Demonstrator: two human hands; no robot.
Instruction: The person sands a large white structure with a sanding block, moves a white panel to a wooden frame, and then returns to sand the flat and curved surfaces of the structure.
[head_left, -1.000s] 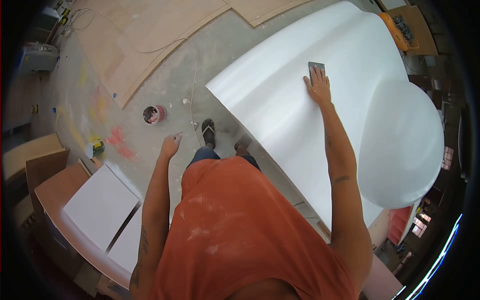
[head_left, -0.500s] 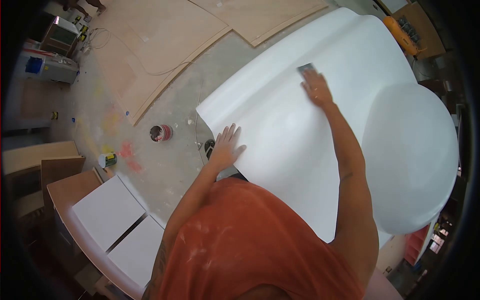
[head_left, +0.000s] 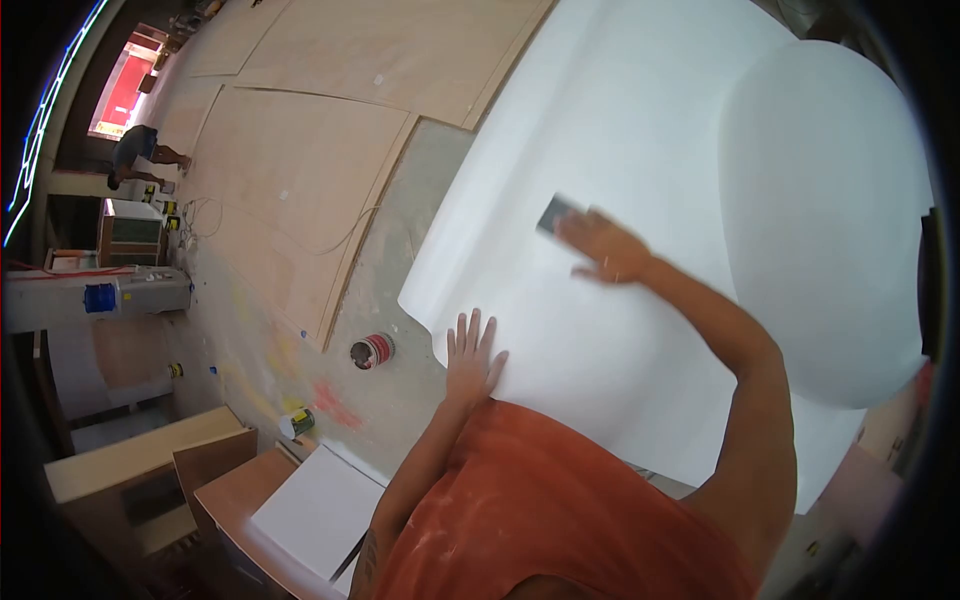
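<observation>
A large smooth white moulded panel (head_left: 590, 350) fills the middle and right of the view, with a big rounded bulge (head_left: 825, 220) at its right. My right hand (head_left: 610, 247) is over the panel's middle, slightly blurred by motion. Under its fingertips is a dark grey rectangular piece of sandpaper (head_left: 551, 216), pressed against the white surface. My left hand (head_left: 470, 362) rests flat with fingers spread on the panel's near left edge, holding nothing.
On the floor left of the panel stand a paint-smeared bucket (head_left: 372, 351) and a small can (head_left: 297, 423). Large wooden boards (head_left: 300, 150) lie beyond, crossed by a cable. White boards (head_left: 315, 510) are at lower left. A person (head_left: 135, 152) bends over at far left.
The view has turned, bringing the bending person further into sight. My right hand has drawn nearer with the sandpaper across the panel. My left hand stays on the panel's edge.
</observation>
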